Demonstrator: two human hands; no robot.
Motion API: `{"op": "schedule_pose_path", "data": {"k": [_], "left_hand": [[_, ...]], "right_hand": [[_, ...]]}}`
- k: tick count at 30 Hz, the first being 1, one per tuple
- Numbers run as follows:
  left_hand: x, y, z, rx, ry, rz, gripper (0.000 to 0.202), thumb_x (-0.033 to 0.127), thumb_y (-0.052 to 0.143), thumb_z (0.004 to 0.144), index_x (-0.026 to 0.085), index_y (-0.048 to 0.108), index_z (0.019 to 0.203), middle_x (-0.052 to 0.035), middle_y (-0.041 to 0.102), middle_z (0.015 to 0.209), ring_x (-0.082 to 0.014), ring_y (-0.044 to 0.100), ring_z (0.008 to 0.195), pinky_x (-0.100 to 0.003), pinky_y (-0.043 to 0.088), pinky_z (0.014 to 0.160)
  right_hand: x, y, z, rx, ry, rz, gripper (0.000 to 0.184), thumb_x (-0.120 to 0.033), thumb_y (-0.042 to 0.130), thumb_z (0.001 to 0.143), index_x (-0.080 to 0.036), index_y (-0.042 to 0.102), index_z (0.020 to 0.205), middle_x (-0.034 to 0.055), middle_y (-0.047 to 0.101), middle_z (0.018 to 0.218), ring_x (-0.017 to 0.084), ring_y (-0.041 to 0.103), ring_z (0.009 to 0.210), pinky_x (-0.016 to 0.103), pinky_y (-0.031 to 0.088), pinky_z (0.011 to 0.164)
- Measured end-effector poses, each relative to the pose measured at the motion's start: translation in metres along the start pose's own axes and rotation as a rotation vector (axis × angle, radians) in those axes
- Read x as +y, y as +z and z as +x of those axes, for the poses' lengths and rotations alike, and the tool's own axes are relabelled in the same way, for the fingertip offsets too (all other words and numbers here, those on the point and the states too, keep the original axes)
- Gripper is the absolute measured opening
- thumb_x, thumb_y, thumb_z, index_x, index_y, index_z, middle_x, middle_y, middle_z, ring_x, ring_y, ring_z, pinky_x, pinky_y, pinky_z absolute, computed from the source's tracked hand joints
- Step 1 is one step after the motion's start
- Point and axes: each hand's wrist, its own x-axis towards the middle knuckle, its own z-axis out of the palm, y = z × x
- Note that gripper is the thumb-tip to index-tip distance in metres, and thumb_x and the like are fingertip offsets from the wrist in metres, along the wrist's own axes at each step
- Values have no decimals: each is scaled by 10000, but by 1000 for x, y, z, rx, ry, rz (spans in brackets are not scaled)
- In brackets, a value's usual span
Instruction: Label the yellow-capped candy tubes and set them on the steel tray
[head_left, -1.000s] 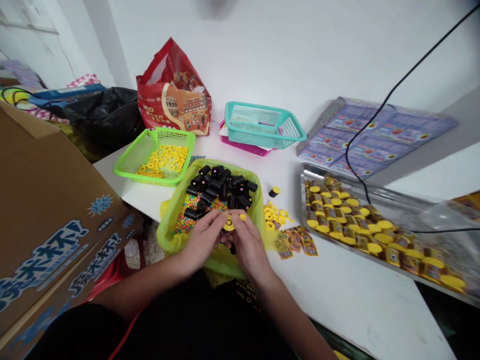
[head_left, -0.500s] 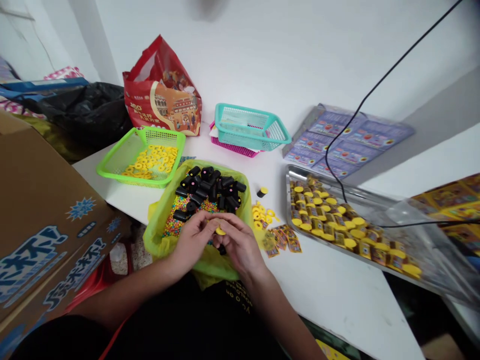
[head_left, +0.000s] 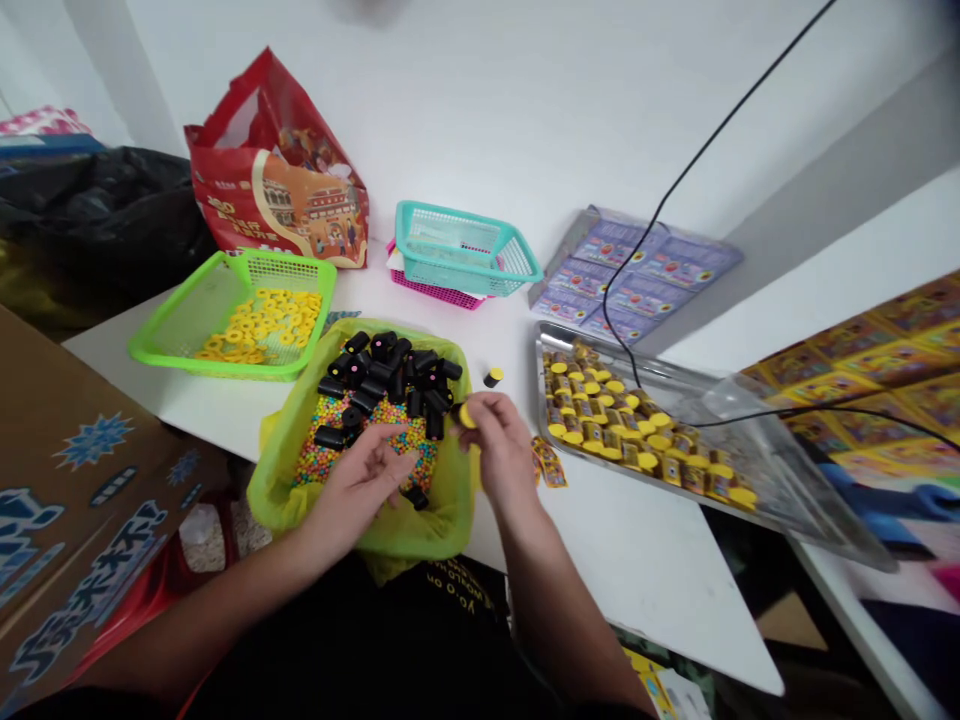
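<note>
My right hand pinches a small black canister with a yellow cap over the right rim of the basket lined with yellow plastic. Over the front of this basket, my left hand is held with its fingers apart and nothing in them. Tiny multicoloured beads lie in the basket, with several black canisters heaped on top. Another yellow-capped canister stands on the table just beyond my right hand. Small printed cards lie to the right of that hand, partly covered by it.
A green basket of yellow rings sits left, before a red bag. Behind are a turquoise basket and purple boxes. A metal tray holds yellow-capped canisters; a black cable crosses it.
My hands have parted. The right one has moved right with the yellow-capped canister, while the left has let go and opened over the basket. The view has shifted to the right.
</note>
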Motion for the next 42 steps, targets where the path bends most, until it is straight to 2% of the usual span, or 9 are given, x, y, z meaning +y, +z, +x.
{"op": "schedule_pose_path", "data": {"k": [3, 6, 13, 18, 24, 33, 37, 39, 42], "left_hand": [[-1, -3, 0, -49, -34, 58, 365, 498, 576, 831, 177, 594, 1005, 28, 514, 676, -94, 479, 537, -219, 339, 478], [-2, -3, 1, -124, -56, 79, 315, 483, 574, 838, 183, 617, 925, 34, 489, 645, -94, 478, 538, -215, 335, 480], [-3, -1, 1, -167, -102, 142, 312, 482, 562, 848, 186, 624, 923, 34, 478, 658, -93, 485, 552, -201, 332, 479], [-6, -1, 1, -179, -103, 173, 317, 482, 560, 853, 183, 623, 936, 34, 478, 658, -95, 491, 560, -202, 329, 480], [-4, 1, 2, -182, -114, 157, 310, 475, 565, 849, 179, 628, 914, 32, 490, 640, -97, 481, 544, -201, 329, 468], [-3, 2, 2, -165, -124, 161, 297, 464, 582, 837, 185, 633, 922, 27, 511, 643, -99, 490, 544, -205, 326, 459], [-1, 3, 2, -181, -135, 159, 310, 478, 579, 835, 183, 625, 920, 30, 496, 655, -94, 489, 543, -206, 333, 467], [-2, 4, 2, -201, -138, 162, 310, 478, 577, 837, 182, 621, 918, 31, 491, 659, -93, 491, 546, -205, 332, 469], [-2, 5, 2, -221, -141, 162, 307, 476, 574, 839, 179, 614, 908, 30, 484, 660, -91, 485, 547, -202, 321, 463]], "right_hand": [[24, -44, 54, 244, 15, -296, 312, -484, 589, 800, -190, 569, 904, -15, 617, 724, 122, 606, 545, 224, 402, 461], [53, -76, 102, 293, 224, -641, 272, -413, 548, 842, -163, 572, 946, 18, 646, 718, 131, 608, 508, 236, 419, 470], [78, -89, 141, 249, 239, -847, 197, -310, 547, 854, -139, 646, 849, 36, 636, 621, 149, 591, 515, 256, 422, 568], [77, -92, 141, 272, 184, -923, 254, -270, 437, 909, -130, 648, 906, 68, 653, 694, 164, 603, 608, 259, 428, 614], [64, -92, 123, 357, 25, -1056, 282, -260, 421, 913, -119, 624, 1049, 175, 585, 1147, 234, 577, 962, 316, 416, 814], [54, -108, 82, 277, -113, -1140, 186, -212, 472, 845, -156, 649, 867, 118, 641, 938, 230, 578, 896, 323, 426, 826], [60, -113, 56, 174, -86, -1182, 165, -233, 489, 838, -182, 643, 804, 86, 648, 866, 218, 578, 830, 318, 434, 783], [64, -113, 53, 158, -64, -1189, 181, -227, 473, 848, -179, 647, 842, 82, 652, 864, 213, 579, 819, 312, 439, 775], [67, -110, 63, 256, -103, -1248, 239, -201, 471, 860, -128, 631, 1023, 138, 635, 1024, 232, 579, 910, 317, 439, 804]]}}
